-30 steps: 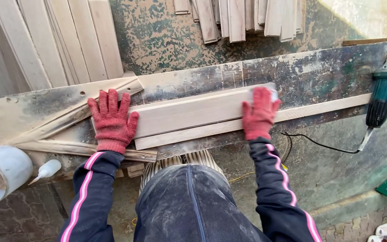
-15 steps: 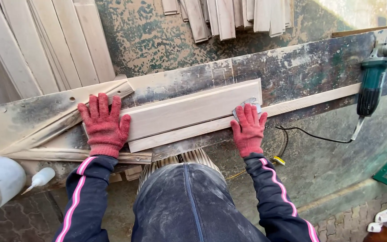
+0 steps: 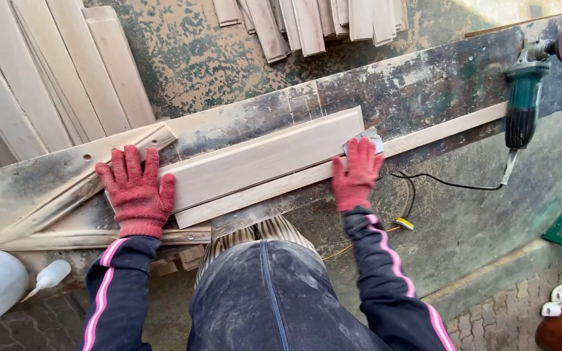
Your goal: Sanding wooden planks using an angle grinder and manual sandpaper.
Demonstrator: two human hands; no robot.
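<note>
The right hand (image 3: 357, 174), in a red knit glove, has slid back and forth along the right end of the pale wooden board (image 3: 261, 162): a second ago it lay up on the board's far corner, then it dropped to the near edge, and now it presses a small grey sanding pad (image 3: 367, 139) just beyond its fingertips at that corner, fingers curled over the pad. The left hand (image 3: 136, 192) has stayed spread flat, palm down, pinning the board's left end to the worn, paint-stained desk (image 3: 437, 84). The stroke reads as sanding of the end and edges, with the board held steady. Well off to the right of the right hand lies a green angle grinder (image 3: 523, 104).
</note>
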